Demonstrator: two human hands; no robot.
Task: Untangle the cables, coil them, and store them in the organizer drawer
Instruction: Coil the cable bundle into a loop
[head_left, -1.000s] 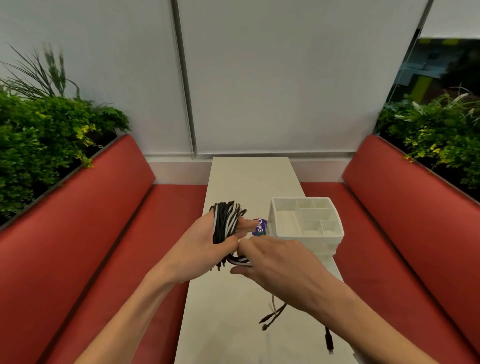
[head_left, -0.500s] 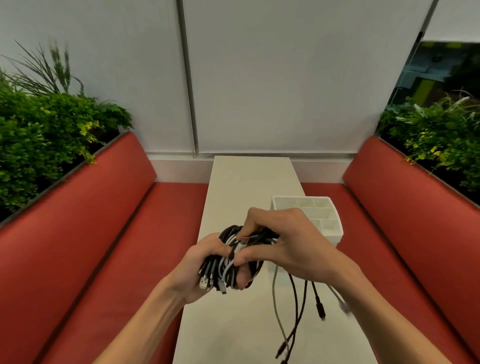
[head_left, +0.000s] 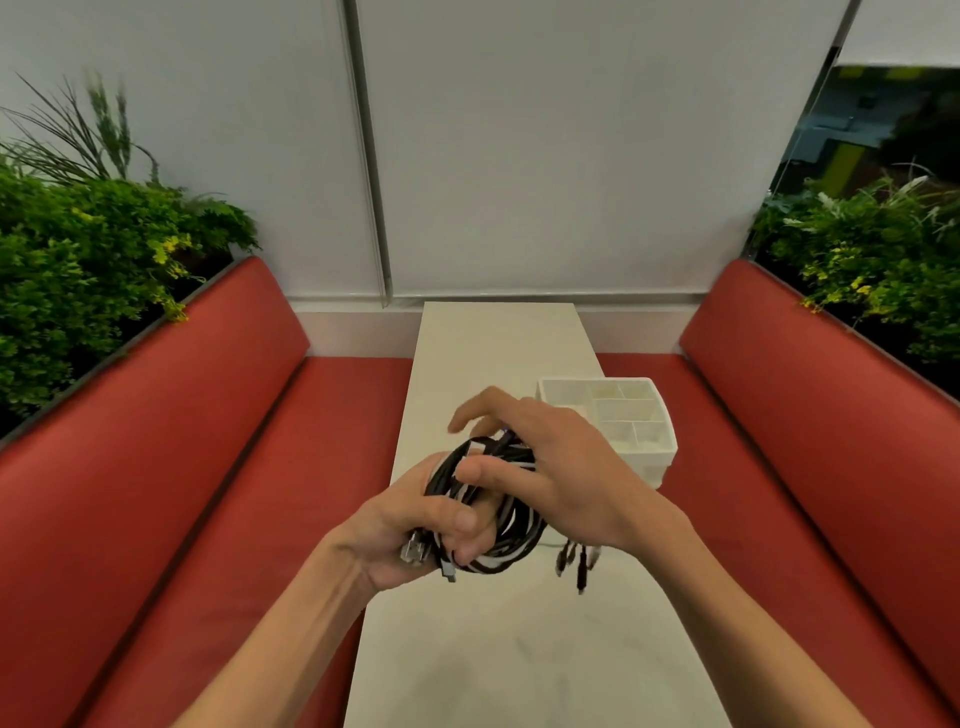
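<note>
left hand (head_left: 410, 527) and right hand (head_left: 566, 467) hold cable bundle (head_left: 511, 538).

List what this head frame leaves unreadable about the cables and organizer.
Head view only:
Cable bundle: cable count and tangles, covered by left hand and right hand.
Right hand's grip: palm faces away, pinch unclear.
Dangling plug ends: motion-blurred, type unreadable.
Organizer: near-left corner behind right hand; drawer state unclear.

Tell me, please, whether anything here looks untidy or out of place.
The cables in the left hand form a messy bundle: plugs poke out beneath it, and loose ends dangle under the right hand. The organizer seems to overhang the table's right edge.
</note>
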